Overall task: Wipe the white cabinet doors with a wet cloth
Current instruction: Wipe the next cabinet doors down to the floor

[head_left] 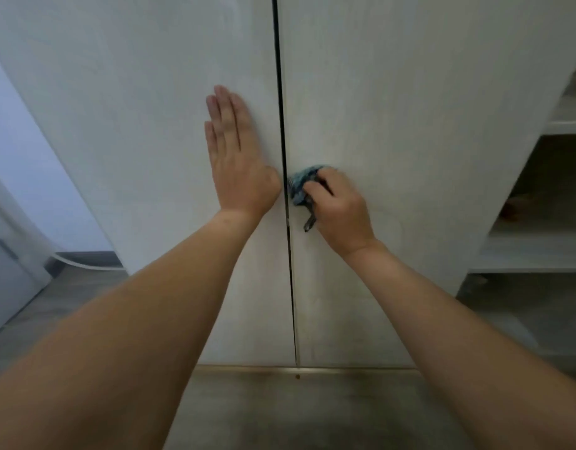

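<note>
Two tall white cabinet doors fill the view, the left door and the right door, split by a dark vertical gap. My left hand lies flat on the left door with straight fingers, just beside the gap. My right hand grips a bunched blue cloth and holds it against the right door, close to its left edge at mid height. Most of the cloth is hidden under my fingers.
Open white shelves stand to the right of the cabinet. A grey floor runs below the doors, with a metal strip at their base. At the left are a pale wall and a white cable.
</note>
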Available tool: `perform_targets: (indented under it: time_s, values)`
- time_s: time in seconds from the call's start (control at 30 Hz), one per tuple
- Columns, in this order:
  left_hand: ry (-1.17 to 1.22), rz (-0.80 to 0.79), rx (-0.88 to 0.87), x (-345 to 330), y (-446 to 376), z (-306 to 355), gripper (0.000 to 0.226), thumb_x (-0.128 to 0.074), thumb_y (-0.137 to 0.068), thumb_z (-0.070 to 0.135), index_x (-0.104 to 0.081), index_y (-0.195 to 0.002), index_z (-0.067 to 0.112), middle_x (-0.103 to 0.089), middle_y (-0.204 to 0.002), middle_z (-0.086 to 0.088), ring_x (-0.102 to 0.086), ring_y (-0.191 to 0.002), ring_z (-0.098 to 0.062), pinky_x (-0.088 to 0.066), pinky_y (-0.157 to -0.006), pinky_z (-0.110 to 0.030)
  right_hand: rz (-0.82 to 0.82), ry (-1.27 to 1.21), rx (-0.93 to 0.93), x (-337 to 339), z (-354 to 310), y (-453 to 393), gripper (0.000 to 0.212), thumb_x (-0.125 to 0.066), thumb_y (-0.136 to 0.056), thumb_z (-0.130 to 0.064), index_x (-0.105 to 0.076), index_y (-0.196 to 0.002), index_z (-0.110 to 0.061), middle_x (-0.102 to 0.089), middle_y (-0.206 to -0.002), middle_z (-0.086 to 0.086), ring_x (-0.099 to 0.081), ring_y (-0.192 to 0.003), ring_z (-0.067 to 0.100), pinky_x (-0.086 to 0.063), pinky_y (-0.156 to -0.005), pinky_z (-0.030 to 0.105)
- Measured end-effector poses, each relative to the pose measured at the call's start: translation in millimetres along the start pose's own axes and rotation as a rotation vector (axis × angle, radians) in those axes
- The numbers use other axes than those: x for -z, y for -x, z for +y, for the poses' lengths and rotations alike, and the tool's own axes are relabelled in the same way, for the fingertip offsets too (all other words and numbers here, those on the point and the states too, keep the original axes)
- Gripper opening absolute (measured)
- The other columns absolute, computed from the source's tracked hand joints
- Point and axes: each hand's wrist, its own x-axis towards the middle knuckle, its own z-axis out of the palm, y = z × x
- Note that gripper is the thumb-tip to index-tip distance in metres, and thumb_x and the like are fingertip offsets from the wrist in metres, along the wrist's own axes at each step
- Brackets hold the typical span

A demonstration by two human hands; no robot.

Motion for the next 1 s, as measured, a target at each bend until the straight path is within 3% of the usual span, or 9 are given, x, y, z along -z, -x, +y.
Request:
perform_targets:
  time_s: [0.13,0.3,0.37,0.5,0.63,0.7,0.8,0.9,1.0]
  values:
    - [0.084,0.051,-0.047,-14,21,23,0.095,-0.051,-0.067,0.006,-0.016,-0.154,-0.008,-0.008,-0.162,-0.031,-0.003,-0.151,-0.044,-0.005,-0.124,-0.054,0.296,-0.015,-0.248,7,16,-19,0.022,-0.054,-0.088,-0.002,-0.071,-0.103,-0.001,-0.063,-0.110,0.020,-0.060,-0.095,0.035,-0.050,-0.084,0.038]
    - [0.077,0.019,-0.048,-28,56,47,0.088,-0.053,-0.073,0.008,-0.021,-0.153,-0.008,-0.012,-0.162,-0.029,-0.005,-0.152,-0.042,-0.008,-0.124,-0.053,0.039,-0.012,0.152,2,29,33,0.012,-0.060,-0.094,-0.004,-0.071,-0.092,-0.004,-0.066,-0.108,0.018,-0.059,-0.084,0.034,-0.050,-0.072,0.042]
    - [0.048,0.010,-0.040,-29,61,46,0.089,-0.053,-0.073,0.007,-0.019,-0.154,-0.007,-0.011,-0.162,-0.028,-0.005,-0.152,-0.042,-0.010,-0.124,-0.053,0.162,-0.001,0.015,17,58,36,0.013,-0.061,-0.092,-0.003,-0.072,-0.099,-0.002,-0.065,-0.109,0.019,-0.059,-0.091,0.035,-0.051,-0.080,0.040]
    - [0.001,-0.001,-0.099,-35,55,38,0.092,-0.055,-0.072,0.010,-0.017,-0.155,-0.004,-0.009,-0.163,-0.026,-0.003,-0.152,-0.041,-0.007,-0.125,-0.050,0.513,0.000,-0.514,26,79,33,0.033,-0.057,-0.085,0.005,-0.068,-0.115,-0.001,-0.058,-0.120,0.023,-0.053,-0.111,0.034,-0.043,-0.101,0.038]
    - [0.011,0.011,-0.121,-42,56,55,0.092,-0.054,-0.076,0.020,-0.015,-0.156,-0.002,-0.006,-0.164,-0.025,-0.001,-0.153,-0.039,-0.005,-0.125,-0.049,0.269,-0.068,-0.205,-16,17,58,0.028,-0.063,-0.090,-0.006,-0.068,-0.117,-0.004,-0.059,-0.127,0.019,-0.053,-0.108,0.035,-0.047,-0.093,0.042]
    - [0.030,-0.001,-0.092,-49,65,65,0.092,-0.052,-0.078,0.025,-0.012,-0.157,0.001,-0.003,-0.165,-0.023,0.002,-0.153,-0.037,-0.004,-0.125,-0.049,0.293,-0.118,-0.197,-15,26,65,0.032,-0.066,-0.086,0.001,-0.066,-0.117,-0.006,-0.061,-0.121,0.019,-0.055,-0.106,0.034,-0.048,-0.091,0.039]
    - [0.020,-0.051,-0.053,-58,74,71,0.094,-0.053,-0.079,0.029,-0.009,-0.158,0.003,0.001,-0.165,-0.022,0.005,-0.153,-0.036,-0.004,-0.125,-0.048,0.557,-0.018,-0.566,20,86,73,0.038,-0.058,-0.084,0.002,-0.067,-0.120,-0.004,-0.058,-0.126,0.024,-0.053,-0.115,0.039,-0.046,-0.101,0.044]
    - [-0.032,-0.065,-0.065,-61,76,67,0.096,-0.056,-0.080,0.030,-0.008,-0.158,0.004,0.003,-0.165,-0.021,0.007,-0.153,-0.036,-0.004,-0.125,-0.049,0.550,0.008,-0.910,51,118,80,0.045,-0.053,-0.090,-0.005,-0.056,-0.135,-0.005,-0.041,-0.145,0.023,-0.039,-0.134,0.038,-0.029,-0.115,0.042]
    - [-0.059,-0.052,-0.048,-66,77,72,0.097,-0.055,-0.082,0.034,-0.004,-0.158,0.003,0.005,-0.165,-0.022,0.010,-0.153,-0.036,-0.001,-0.125,-0.049,0.368,0.104,-0.587,35,89,71,0.049,-0.059,-0.091,-0.018,-0.053,-0.138,-0.007,-0.033,-0.153,0.018,-0.035,-0.134,0.041,-0.018,-0.115,0.039]
